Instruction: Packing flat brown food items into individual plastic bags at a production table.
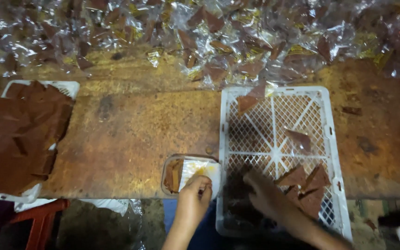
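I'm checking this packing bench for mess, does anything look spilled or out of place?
Mostly the heap of clear wrapped packets, which spreads loosely along the far edge of the worn wooden table, some touching the white lattice crate. On the left, brown sheets overflow their white tray. Nothing looks broken.

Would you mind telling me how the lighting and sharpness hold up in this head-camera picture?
Head view: dim, warm light falls on the wooden table, and the corners go dark; glare glints off the clear wrappers along the top; the right hand is in shadow and slightly blurred over the white crate; the left hand on the small tray is clearer; table edges bow, showing wide-angle distortion.
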